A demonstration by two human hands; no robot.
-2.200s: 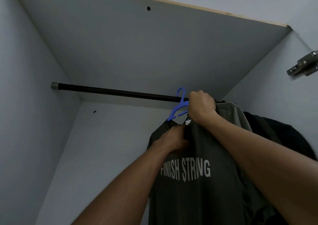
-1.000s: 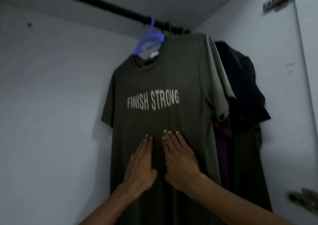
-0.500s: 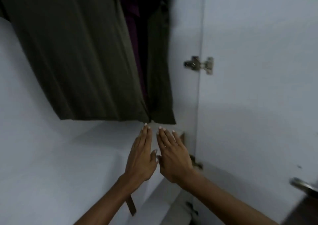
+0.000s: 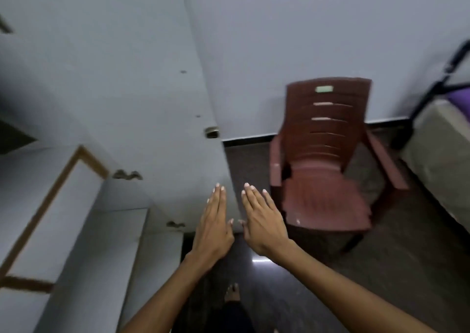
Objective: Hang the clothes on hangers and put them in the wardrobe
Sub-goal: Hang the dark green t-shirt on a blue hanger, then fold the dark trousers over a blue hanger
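Note:
My left hand (image 4: 215, 227) and my right hand (image 4: 263, 222) are held out side by side in front of me, palms down, fingers straight, holding nothing. They hover over the dark floor beside the open wardrobe door (image 4: 142, 83). The wardrobe's lower shelf (image 4: 45, 205) with a wooden edge lies at the left. A dark corner of hanging cloth (image 4: 12, 135) shows at the far left edge. The rail, the hanger and the printed T-shirt are out of view.
A maroon plastic chair (image 4: 328, 169) stands just right of my hands against the wall. A bed (image 4: 442, 152) with a dark frame fills the right edge. Metal hinges (image 4: 127, 174) sit on the wardrobe side. My foot (image 4: 232, 293) is on the dark floor below.
My hands left the hung T-shirt and stayed flat and empty. My view swung down and right, from the rail and clothes to the wardrobe door, the floor and the chair.

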